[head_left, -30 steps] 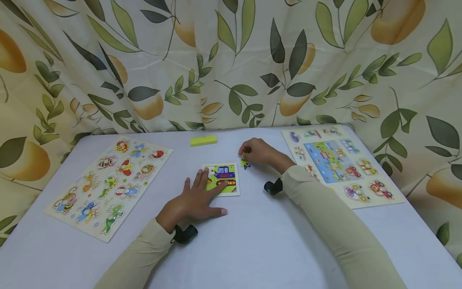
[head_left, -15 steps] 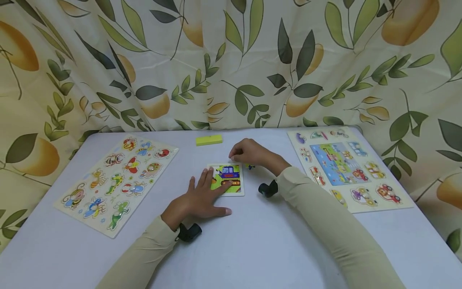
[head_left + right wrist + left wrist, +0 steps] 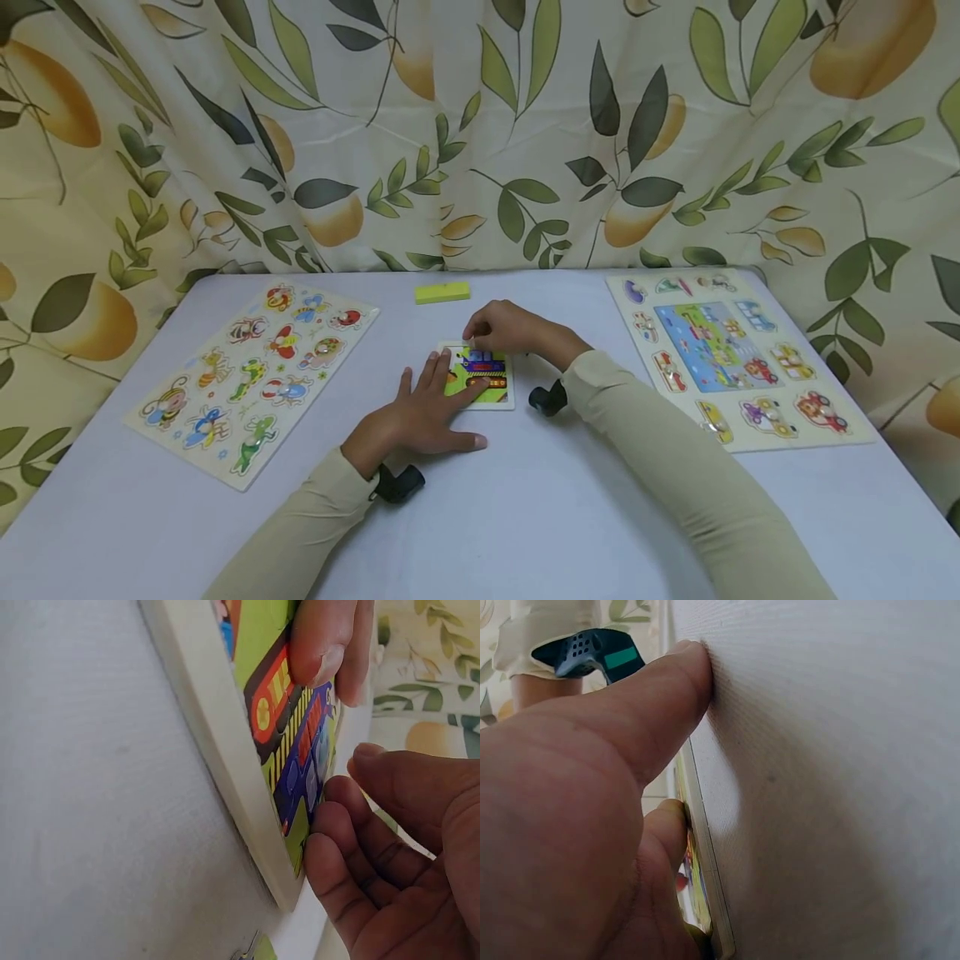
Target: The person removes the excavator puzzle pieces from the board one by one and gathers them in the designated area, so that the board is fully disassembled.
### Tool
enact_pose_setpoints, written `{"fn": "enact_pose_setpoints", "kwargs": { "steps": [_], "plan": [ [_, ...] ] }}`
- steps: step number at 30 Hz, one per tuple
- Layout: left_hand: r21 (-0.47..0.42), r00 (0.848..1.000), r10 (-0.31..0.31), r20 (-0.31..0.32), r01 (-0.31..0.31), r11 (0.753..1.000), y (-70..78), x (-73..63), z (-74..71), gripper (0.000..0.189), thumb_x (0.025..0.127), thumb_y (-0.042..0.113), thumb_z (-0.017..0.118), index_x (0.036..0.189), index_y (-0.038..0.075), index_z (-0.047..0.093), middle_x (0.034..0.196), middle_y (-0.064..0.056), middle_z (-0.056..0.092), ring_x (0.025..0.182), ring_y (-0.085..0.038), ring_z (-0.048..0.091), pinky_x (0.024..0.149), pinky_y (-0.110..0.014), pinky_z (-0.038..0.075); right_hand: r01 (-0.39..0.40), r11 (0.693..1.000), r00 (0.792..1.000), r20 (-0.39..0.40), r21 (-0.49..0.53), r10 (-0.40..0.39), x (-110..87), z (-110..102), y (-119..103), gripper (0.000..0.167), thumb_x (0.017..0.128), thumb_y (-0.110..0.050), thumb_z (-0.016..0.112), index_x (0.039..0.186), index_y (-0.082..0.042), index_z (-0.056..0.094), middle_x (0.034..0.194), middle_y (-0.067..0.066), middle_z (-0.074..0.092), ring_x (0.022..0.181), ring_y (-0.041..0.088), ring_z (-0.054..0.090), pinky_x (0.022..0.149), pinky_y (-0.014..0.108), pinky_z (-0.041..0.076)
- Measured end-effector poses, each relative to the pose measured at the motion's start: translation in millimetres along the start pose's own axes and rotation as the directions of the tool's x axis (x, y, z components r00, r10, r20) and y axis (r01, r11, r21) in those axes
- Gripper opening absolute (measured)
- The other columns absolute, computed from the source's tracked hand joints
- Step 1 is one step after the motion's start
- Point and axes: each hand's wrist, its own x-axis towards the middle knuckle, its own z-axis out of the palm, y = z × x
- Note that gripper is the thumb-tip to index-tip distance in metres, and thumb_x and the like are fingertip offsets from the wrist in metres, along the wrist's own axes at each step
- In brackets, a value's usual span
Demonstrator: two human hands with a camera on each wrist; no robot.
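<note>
A small wooden jigsaw board point(image 3: 504, 402) with a blue and orange digger-like vehicle on green lies at mid-table. My left hand point(image 3: 420, 417) rests flat across its left side, fingers spread. In the left wrist view, the left thumb point(image 3: 679, 679) reaches over the white cloth beside the board. My right hand point(image 3: 510, 327) is at the board's far edge. Its curled fingertips point(image 3: 337, 817) touch the picture's top edge in the right wrist view, the thumb point(image 3: 375, 761) just apart; I cannot tell whether it holds a piece. A loose green puzzle piece point(image 3: 264, 949) lies beside the board.
A large insect puzzle board point(image 3: 255, 375) lies on the left. Another large board with vehicle pieces point(image 3: 750, 417) is on the right. A yellow-green block point(image 3: 442, 292) sits near the table's back edge, before the patterned curtain point(image 3: 525, 125).
My right hand has moved left, from beside the loose piece to the jigsaw board's far edge. The left hand stays on the board. The head view has shifted slightly.
</note>
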Motion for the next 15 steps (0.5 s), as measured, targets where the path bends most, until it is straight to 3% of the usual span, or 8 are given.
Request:
{"fn": "enact_pose_setpoints", "kwargs": {
  "steps": [15],
  "plan": [
    [0.008,1.000,0.005,-0.001,-0.005,1.000,-0.4,0.0,0.8,0.084,0.085,0.070,0.055,0.154,0.041,0.019,0.160,-0.017,-0.016,0.144,-0.035,-0.019,0.108,-0.064,-0.007,0.018,1.000,0.999,0.043,-0.009,-0.018,4.0,3.9,2.4,0.018,0.095,-0.009,0.061,0.107,-0.010,0.075,0.100,0.001,0.070,0.087,0.015,0.060,0.086,0.031,0.049]
  ]
}}
